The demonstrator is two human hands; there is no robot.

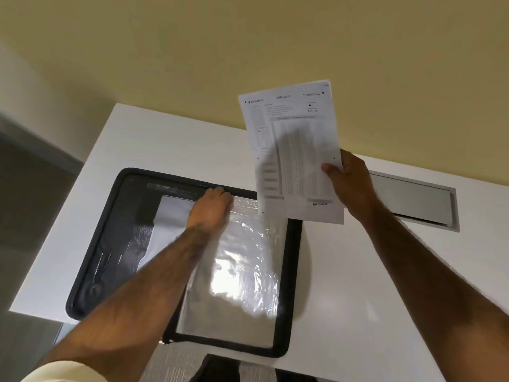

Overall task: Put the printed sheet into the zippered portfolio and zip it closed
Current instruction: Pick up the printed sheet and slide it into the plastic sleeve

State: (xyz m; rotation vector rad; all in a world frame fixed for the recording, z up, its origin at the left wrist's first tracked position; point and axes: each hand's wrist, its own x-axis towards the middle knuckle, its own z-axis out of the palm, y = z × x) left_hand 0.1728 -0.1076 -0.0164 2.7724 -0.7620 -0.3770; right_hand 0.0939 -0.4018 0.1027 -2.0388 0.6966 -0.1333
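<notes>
A black zippered portfolio (115, 232) lies open on the white table (344, 271), with glossy clear plastic sleeves (242, 266) showing inside. My left hand (212, 208) rests at the top edge of the sleeves, fingers curled on the plastic near the far zipper border. My right hand (349, 183) holds the printed sheet (292, 150) upright by its right edge, thumb on the front. The sheet hangs in the air above the portfolio's far right corner, printed side facing me.
A grey recessed cable flap (413, 199) sits in the table at the right. A yellow wall (248, 45) stands behind the table. The table's left edge drops to a dark floor (27, 202). The portfolio's near corner overhangs the table's front edge.
</notes>
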